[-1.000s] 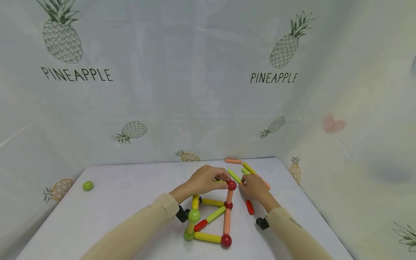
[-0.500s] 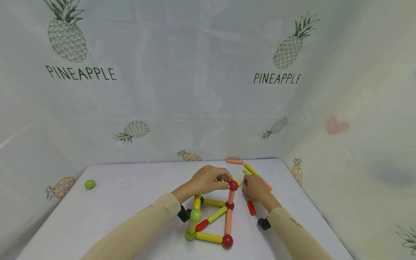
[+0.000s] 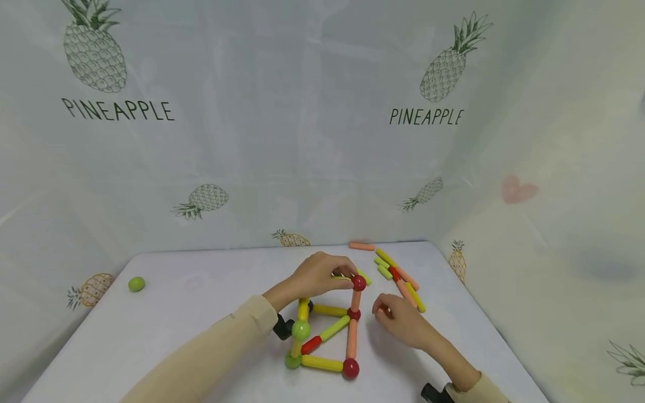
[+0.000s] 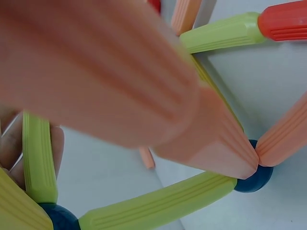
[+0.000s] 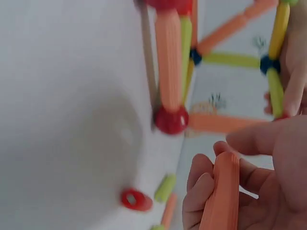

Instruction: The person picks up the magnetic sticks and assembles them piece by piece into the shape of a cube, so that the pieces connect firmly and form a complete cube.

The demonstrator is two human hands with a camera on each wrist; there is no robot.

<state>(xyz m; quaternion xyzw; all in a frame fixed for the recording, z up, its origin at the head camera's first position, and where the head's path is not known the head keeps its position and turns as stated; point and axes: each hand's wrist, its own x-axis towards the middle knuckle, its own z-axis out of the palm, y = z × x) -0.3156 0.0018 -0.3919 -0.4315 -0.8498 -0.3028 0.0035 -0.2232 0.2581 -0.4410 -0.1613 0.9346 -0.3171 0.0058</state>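
Clock directions as in my head view, dial centred on the ball-and-stick frame (image 3: 333,329) standing on the worktop (image 3: 176,302).

Left hand (image 3: 318,274) at twelve: thumb and fingers pinch a light-green rod (image 4: 39,158) high on the frame, beside the top red ball (image 3: 359,282) at one o'clock. Right hand (image 3: 403,321) at three, apart from the frame, fingers curled round a salmon rod (image 5: 220,196); the head view hides that rod.

Failure modes, my estimate:

1. The top red ball rides on a salmon upright (image 3: 355,301). A sideways pull from the left hand could part that joint or set the upright leaning. I cannot tell how firmly the joints hold.

2. The black wrist camera (image 3: 284,327) hangs at nine, close by the upper green ball (image 3: 300,330); contact not determinable. If the left forearm sags, it could knock that corner.

3. Right hand: if its grip is slack, the salmon rod may twist and meet a ball askew. A fast swing toward nine could clip the upright.

4. Loose rods (image 3: 405,293) at two: a brush from the right hand could scatter them. Minor. Stray green ball (image 3: 136,284), between nine and ten, lies well clear.
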